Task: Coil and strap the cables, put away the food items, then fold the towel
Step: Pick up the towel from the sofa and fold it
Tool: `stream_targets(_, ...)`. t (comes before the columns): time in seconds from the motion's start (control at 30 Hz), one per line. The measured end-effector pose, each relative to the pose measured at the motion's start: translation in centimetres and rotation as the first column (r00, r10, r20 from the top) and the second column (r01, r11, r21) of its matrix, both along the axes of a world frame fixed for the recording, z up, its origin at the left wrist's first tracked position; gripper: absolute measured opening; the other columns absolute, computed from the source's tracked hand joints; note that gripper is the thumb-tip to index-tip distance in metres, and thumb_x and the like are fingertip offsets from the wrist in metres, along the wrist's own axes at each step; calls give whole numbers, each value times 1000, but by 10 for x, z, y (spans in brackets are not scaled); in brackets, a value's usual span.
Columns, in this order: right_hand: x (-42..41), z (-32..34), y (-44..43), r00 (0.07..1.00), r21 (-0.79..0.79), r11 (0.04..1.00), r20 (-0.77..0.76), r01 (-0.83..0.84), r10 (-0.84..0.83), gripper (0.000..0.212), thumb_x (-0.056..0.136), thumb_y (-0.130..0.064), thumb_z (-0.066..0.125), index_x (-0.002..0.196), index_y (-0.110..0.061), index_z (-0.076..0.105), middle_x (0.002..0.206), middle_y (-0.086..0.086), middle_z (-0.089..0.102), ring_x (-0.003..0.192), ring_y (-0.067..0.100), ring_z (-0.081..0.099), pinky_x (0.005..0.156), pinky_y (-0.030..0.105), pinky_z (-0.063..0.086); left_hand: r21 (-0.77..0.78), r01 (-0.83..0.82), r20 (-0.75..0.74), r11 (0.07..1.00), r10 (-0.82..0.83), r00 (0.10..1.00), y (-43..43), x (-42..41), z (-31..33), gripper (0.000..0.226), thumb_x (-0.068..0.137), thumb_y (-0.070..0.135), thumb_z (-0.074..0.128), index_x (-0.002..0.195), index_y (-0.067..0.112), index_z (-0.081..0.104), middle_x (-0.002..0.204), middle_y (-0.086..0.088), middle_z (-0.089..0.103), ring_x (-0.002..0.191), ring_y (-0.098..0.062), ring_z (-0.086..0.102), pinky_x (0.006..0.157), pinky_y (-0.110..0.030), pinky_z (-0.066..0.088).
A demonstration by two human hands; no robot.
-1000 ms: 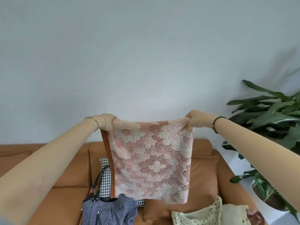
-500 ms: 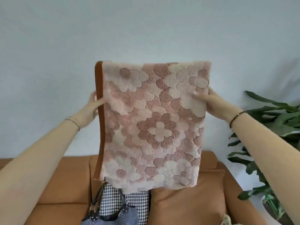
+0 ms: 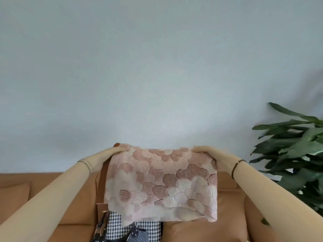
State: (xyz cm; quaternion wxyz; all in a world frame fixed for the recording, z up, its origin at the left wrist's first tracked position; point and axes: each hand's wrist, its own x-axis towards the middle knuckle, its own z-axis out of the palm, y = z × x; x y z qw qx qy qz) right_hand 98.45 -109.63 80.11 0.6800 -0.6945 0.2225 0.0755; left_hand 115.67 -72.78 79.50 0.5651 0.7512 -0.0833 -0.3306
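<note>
A pink towel [image 3: 160, 182] with a flower pattern and a brown edge band hangs in the air in front of me, folded over so it is shorter than wide. My left hand [image 3: 111, 153] grips its top left corner beside the brown band. My right hand [image 3: 208, 152] grips the top right corner. Both arms reach forward at about the same height, over the sofa. No cables or food items are in view.
A tan leather sofa [image 3: 43, 198] with cushions runs along the bottom. A houndstooth cushion [image 3: 115, 227] and a dotted blue bag [image 3: 138, 235] lie on it below the towel. A large green plant [image 3: 293, 154] stands at the right, against a pale wall.
The towel was held by its top corners, then flipped up high, and has now come down folded over to about half its hanging length. Both hands dropped lower again.
</note>
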Motion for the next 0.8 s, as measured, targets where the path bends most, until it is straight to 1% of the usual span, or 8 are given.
stream_targets(0.1, 6, 23, -2, 982, -33, 998, 185, 53, -46, 40, 76, -17, 85, 111, -4, 71, 105, 19, 74, 97, 40, 69, 93, 48, 53, -175, -65, 213, 982, 102, 972, -4, -8, 26, 50, 58, 26, 87, 104, 10, 73, 94, -10, 77, 88, -27, 73, 75, -35, 57)
stream_targets(0.27, 18, 53, 19, 812, 11, 966, 539, 259, -224, 16, 78, 5, 77, 91, -5, 74, 87, 13, 77, 78, 26, 74, 62, 30, 59, -562, -241, 287, 791, 460, 840, -8, 0, 54, 35, 83, -25, 54, 104, 0, 64, 85, -10, 77, 91, -28, 73, 70, -30, 57)
stream_targets(0.37, 22, 47, 19, 758, -31, 965, 625, 260, -185, 14, 75, -3, 77, 86, -10, 71, 85, 9, 74, 81, 28, 68, 66, 35, 54, -599, -209, 335, 773, 479, 812, 2, 17, 43, 24, 96, 3, 63, 119, -2, 62, 113, -17, 71, 110, -30, 65, 80, -28, 56)
stream_targets(0.47, 19, 44, 11, 741, -36, 983, 662, 182, -112, 47, 65, -35, 82, 99, -5, 69, 91, 10, 72, 84, 24, 67, 69, 31, 54, -475, 83, 498, 876, 190, 846, 19, 35, 34, 12, 96, 38, 62, 99, 33, 73, 99, 21, 70, 98, 4, 66, 82, -20, 49)
stream_targets(0.53, 20, 42, 3, 761, -48, 990, 645, 133, -71, 18, 92, -18, 65, 105, -6, 70, 96, 9, 76, 88, 20, 73, 71, 25, 57, -495, -19, 490, 869, 297, 820, 18, 23, 46, 19, 95, 27, 58, 88, 31, 75, 96, 21, 73, 94, 4, 67, 84, -20, 49)
stream_targets(0.6, 19, 42, -1, 822, 13, 976, 537, 218, -191, 30, 102, 1, 39, 91, -12, 63, 77, 4, 72, 71, 14, 68, 60, 22, 54, -478, -115, 539, 871, 394, 744, 15, 1, 48, 29, 98, 8, 47, 105, 16, 74, 107, 5, 75, 93, -12, 70, 77, -27, 51)
stream_targets(0.7, 18, 35, -14, 840, 39, 941, 440, 335, -317, 31, 107, -9, 35, 81, -17, 51, 70, 0, 60, 66, 14, 51, 53, 23, 49, -317, -118, 558, 941, 286, 779, 10, -9, 43, 34, 106, 3, 40, 117, 13, 70, 102, -5, 77, 83, -19, 70, 61, -20, 52)
stream_targets(0.8, 11, 33, -20, 877, 109, 947, 357, 302, -321, 43, 108, -36, 31, 81, -12, 55, 70, 5, 61, 69, 21, 54, 59, 28, 48, -351, -122, 389, 928, 263, 883, 6, -23, 54, 27, 106, 29, 41, 112, 16, 64, 100, -3, 74, 85, -14, 68, 76, -25, 54)
